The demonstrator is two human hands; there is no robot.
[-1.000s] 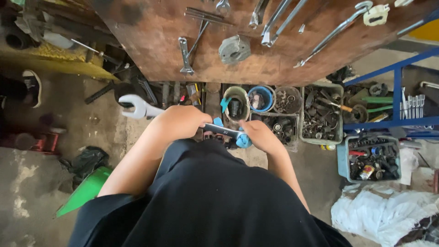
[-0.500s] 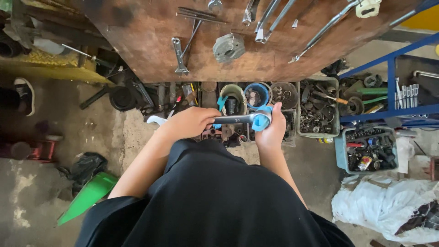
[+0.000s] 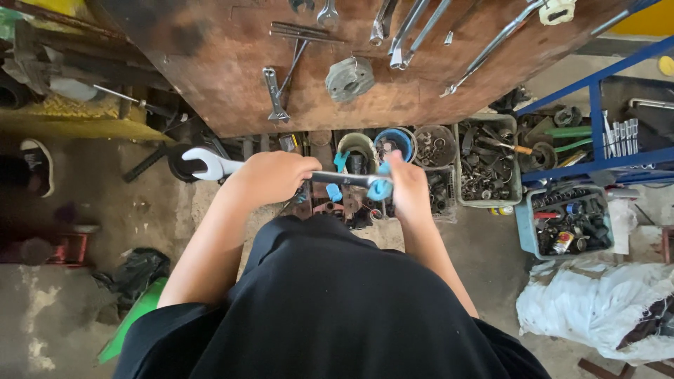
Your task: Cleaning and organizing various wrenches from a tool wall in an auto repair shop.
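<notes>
Both hands (image 3: pixel 270 177) grip wrench (image 3: pixel 210 165) below workbench (image 3: pixel 210 63) edge.

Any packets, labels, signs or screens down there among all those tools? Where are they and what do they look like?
No signs or screens show.
Small can: lying in the blue-grey bin of parts at right; a cylinder with a red and yellow label.
White sack: on the floor at lower right; crumpled, plain white.

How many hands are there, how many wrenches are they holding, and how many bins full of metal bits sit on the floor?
Hands: 2, the left hand and the right hand
Wrench held: 1
Bins of metal bits: 2, a grey bin and a blue bin
Total: 5
</notes>
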